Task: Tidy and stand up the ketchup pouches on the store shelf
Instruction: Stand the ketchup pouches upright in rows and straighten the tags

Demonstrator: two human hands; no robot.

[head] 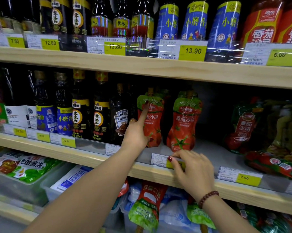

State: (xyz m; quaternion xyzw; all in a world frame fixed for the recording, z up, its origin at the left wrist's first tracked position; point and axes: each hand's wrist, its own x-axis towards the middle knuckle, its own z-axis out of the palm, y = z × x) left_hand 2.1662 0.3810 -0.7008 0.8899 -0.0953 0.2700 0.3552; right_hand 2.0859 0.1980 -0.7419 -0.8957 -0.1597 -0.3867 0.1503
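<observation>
Two red-and-green ketchup pouches stand upright on the middle shelf (209, 148). My left hand (136, 132) rests against the left pouch (152, 121), index finger stretched up its front and thumb at its lower edge. The right pouch (183, 121) stands free beside it. My right hand (194, 170) lies on the shelf's front rail just below the right pouch, fingers over a price label (158, 158), holding nothing. At the far right a darker ketchup pouch (242, 128) leans, and another (273, 163) lies flat on the shelf.
Dark sauce bottles (99, 113), including a Heinz one (120, 118), crowd the shelf left of the pouches. Blue and red bottles fill the upper shelf. Below, bins hold soy sauce bags (31, 167), and upside-down pouches (147, 207) hang under the rail.
</observation>
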